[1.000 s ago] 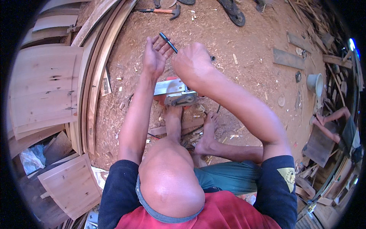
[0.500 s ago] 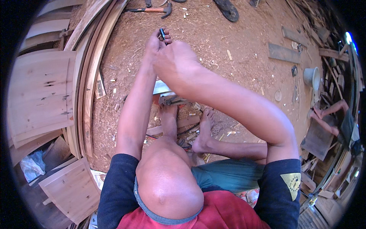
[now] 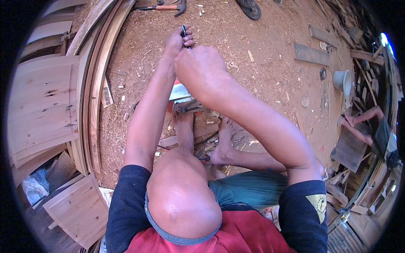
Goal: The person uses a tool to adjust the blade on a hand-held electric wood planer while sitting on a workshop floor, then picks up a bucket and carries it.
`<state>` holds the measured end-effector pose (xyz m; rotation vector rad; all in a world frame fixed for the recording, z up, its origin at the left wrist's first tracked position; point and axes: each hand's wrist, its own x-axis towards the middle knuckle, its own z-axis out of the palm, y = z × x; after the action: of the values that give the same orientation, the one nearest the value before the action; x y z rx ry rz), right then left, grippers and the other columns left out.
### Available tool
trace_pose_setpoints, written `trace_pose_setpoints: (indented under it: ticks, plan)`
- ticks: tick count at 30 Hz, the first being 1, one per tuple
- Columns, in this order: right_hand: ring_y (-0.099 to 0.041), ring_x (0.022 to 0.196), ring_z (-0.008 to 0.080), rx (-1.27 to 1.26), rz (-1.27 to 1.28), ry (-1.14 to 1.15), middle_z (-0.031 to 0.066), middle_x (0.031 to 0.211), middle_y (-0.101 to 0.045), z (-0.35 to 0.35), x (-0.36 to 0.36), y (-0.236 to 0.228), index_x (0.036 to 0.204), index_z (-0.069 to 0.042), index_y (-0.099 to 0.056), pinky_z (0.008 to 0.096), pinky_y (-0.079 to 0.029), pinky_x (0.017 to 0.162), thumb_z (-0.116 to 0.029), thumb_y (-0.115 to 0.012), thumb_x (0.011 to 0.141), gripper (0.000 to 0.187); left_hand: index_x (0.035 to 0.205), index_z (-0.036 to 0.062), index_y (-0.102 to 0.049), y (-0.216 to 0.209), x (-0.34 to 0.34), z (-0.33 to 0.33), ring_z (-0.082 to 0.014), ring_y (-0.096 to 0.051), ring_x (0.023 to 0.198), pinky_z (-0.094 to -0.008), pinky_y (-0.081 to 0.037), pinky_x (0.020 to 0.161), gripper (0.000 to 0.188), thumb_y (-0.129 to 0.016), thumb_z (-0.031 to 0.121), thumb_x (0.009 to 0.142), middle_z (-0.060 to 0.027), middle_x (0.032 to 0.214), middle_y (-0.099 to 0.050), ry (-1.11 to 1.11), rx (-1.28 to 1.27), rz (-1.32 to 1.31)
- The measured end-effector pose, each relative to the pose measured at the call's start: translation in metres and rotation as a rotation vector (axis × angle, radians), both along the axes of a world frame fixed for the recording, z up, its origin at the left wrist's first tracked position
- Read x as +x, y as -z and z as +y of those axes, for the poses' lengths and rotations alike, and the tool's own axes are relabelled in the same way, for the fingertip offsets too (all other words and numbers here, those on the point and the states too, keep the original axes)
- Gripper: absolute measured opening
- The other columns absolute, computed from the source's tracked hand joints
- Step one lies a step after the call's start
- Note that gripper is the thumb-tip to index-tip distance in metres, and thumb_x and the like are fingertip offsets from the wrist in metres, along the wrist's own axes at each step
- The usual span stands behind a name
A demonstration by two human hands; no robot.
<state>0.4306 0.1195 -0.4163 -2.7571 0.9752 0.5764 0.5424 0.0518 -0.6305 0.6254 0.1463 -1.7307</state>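
Observation:
My left hand (image 3: pixel 179 41) is held out in front of me, its fingers wrapped round a small slim black rod (image 3: pixel 184 31) with a pale shine, perhaps a pen or a tool bit. My right hand (image 3: pixel 200 61) bends in close beside it, knuckles up, over the rod's lower end. Its fingers curl underneath, and what they grip is hidden. Below both hands, by my feet, stands a red-sided power tool with a flat shiny metal plate (image 3: pixel 181 92). My right forearm covers part of it.
Shavings and wood scraps cover the earth floor. A claw hammer (image 3: pixel 180 8) and a sandal (image 3: pixel 249 8) lie ahead. Long boards (image 3: pixel 99 63) and wooden panels (image 3: pixel 44 99) line the left. Rightward are flat planks (image 3: pixel 311 54), a bucket (image 3: pixel 342 82) and another person's limbs (image 3: pixel 366 116).
Both hands have shifted slightly forward and right, still together. The black rod now sits more upright in my left hand. The view has moved a little.

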Motion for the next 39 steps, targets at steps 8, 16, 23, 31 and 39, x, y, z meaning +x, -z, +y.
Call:
trace_pose_setpoints:
  ticks: [8, 16, 23, 31, 39]
  plan:
    - [-0.072, 0.081, 0.0277, -0.047, -0.001, 0.047, 0.0171, 0.087, -0.071, -0.013, 0.022, 0.028, 0.089, 0.0, -0.07, 0.0397, -0.058, 0.066, -0.008, -0.062, 0.079, 0.016, 0.099, 0.007, -0.051, -0.02, -0.01, -0.009, -0.0085, -0.041, 0.051, -0.0232, -0.036, 0.043, 0.019, -0.041, 0.023, 0.102, 0.0, 0.069, -0.049, 0.124, 0.137, -0.328]
    - [-0.068, 0.095, 0.0331, 0.042, -0.107, 0.304, 0.0165, 0.099, -0.07, -0.038, 0.003, 0.031, 0.101, -0.005, -0.07, 0.0445, -0.055, 0.082, -0.013, -0.055, 0.086, 0.022, 0.094, 0.0043, -0.053, 0.003, -0.011, -0.019, -0.0181, -0.057, 0.062, -0.031, -0.046, 0.05, 0.024, -0.042, 0.024, 0.103, -0.0084, 0.079, -0.061, 0.183, 0.165, -0.2]
    - [-0.069, 0.088, 0.0338, 0.003, -0.081, 0.283, 0.0185, 0.094, -0.07, -0.029, -0.017, 0.02, 0.096, -0.004, -0.07, 0.0451, -0.056, 0.074, -0.015, -0.055, 0.087, 0.021, 0.098, 0.0018, -0.054, 0.014, -0.028, -0.025, -0.0126, -0.054, 0.062, -0.0273, -0.044, 0.049, 0.023, -0.043, 0.021, 0.102, -0.0083, 0.079, -0.059, 0.045, 0.173, -0.247]
    - [-0.07, 0.081, 0.0346, -0.031, -0.258, 0.171, 0.0213, 0.082, -0.069, -0.028, -0.019, 0.005, 0.082, -0.001, -0.071, 0.0439, -0.056, 0.069, -0.006, -0.058, 0.08, 0.014, 0.094, 0.0129, -0.054, 0.031, -0.025, -0.018, -0.0109, -0.047, 0.053, -0.0271, -0.044, 0.051, 0.022, -0.042, 0.029, 0.103, 0.0036, 0.066, -0.051, -0.016, 0.17, -0.413]
    - [-0.067, 0.071, 0.0338, 0.096, -0.184, -0.103, 0.0105, 0.078, -0.071, -0.098, -0.058, 0.04, 0.083, -0.012, -0.074, 0.0426, -0.054, 0.067, -0.027, -0.064, 0.086, 0.018, 0.096, 0.0076, -0.046, -0.033, -0.017, 0.034, -0.0119, -0.038, 0.051, -0.028, -0.032, 0.043, 0.026, -0.038, 0.032, 0.1, -0.0034, 0.071, -0.047, -0.783, 0.395, -0.553]
